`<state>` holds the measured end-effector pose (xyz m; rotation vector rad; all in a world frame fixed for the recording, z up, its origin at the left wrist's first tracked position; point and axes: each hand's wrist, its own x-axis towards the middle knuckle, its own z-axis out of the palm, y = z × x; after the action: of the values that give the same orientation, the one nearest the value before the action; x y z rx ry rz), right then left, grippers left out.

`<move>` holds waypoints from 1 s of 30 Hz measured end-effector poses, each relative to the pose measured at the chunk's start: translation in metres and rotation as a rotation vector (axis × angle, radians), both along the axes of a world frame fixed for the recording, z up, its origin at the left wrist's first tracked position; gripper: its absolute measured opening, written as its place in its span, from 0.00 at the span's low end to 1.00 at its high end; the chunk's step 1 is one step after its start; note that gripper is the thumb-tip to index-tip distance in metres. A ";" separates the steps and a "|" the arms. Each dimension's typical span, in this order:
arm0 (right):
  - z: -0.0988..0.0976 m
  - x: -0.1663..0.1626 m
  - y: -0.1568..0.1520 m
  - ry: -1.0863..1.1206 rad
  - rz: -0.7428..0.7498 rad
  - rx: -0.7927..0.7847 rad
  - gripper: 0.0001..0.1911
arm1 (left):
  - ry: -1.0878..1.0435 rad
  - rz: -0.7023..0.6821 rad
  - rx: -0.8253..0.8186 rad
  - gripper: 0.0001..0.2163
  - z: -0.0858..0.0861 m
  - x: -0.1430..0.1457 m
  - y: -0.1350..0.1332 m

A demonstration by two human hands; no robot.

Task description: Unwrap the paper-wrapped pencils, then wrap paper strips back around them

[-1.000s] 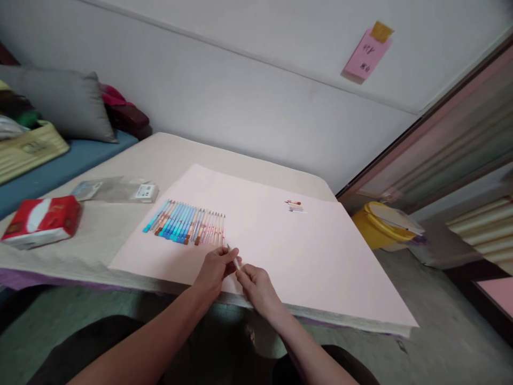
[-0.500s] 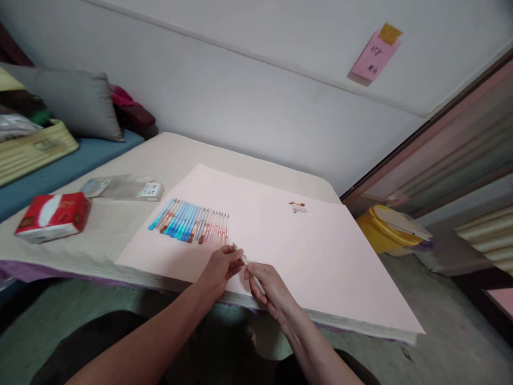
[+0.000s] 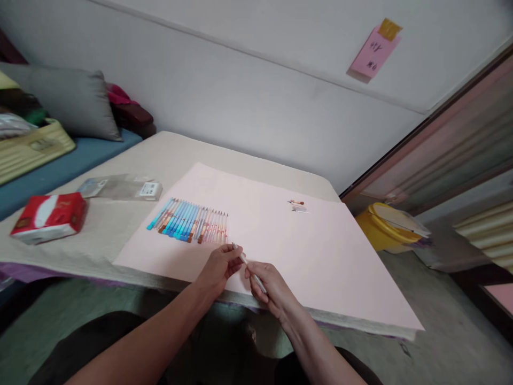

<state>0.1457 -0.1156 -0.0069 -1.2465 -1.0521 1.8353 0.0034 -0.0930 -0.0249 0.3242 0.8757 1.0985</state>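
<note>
A slim whitish pen (image 3: 259, 283) slants between my two hands over the front edge of the pink sheet (image 3: 340, 267). Thumb and fingers of my left hand (image 3: 220, 266) pinch its upper end. My right hand (image 3: 269, 282) is closed round the lower part, and the fingers cover some of the barrel. Just beyond my left hand lies a neat row of pens (image 3: 186, 220), blue towards the left and pale towards the right. Farther right on the sheet are a short brown-and-orange piece (image 3: 297, 202) and a small clear or grey piece (image 3: 300, 209), too small to make out.
A red tissue pack (image 3: 50, 218) and a clear plastic sleeve (image 3: 120, 187) lie on the beige-covered surface (image 3: 108, 227) at left. Behind it rises a white wall (image 3: 248, 96) with a pink note (image 3: 372, 53). A yellow bucket (image 3: 377, 227) stands off the right side.
Both hands keep hold of the pen in almost the same place. The whole view has shifted very slightly; the row and other objects lie as before.
</note>
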 end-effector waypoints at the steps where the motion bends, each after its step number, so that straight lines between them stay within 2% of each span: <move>1: 0.000 0.000 0.000 0.008 -0.003 0.005 0.16 | -0.020 -0.008 0.000 0.08 0.000 0.000 0.000; 5: -0.001 0.002 0.002 0.018 -0.013 0.006 0.15 | -0.076 -0.021 0.018 0.10 0.001 0.001 0.000; 10: 0.000 0.001 0.002 -0.004 -0.010 -0.001 0.16 | -0.023 -0.002 0.018 0.06 0.001 0.000 -0.001; 18: 0.000 0.003 0.002 0.015 -0.017 0.009 0.14 | -0.084 -0.002 0.018 0.09 0.001 0.001 0.001; 25: 0.002 0.002 0.002 -0.001 -0.015 0.001 0.15 | -0.037 0.028 0.002 0.06 -0.001 0.001 0.001; 30: 0.004 0.004 0.003 0.011 -0.012 0.010 0.16 | -0.080 -0.006 0.005 0.08 0.000 0.001 0.001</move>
<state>0.1493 -0.1125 -0.0034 -1.2335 -1.0444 1.8240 0.0047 -0.0924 -0.0252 0.2853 0.8007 1.1009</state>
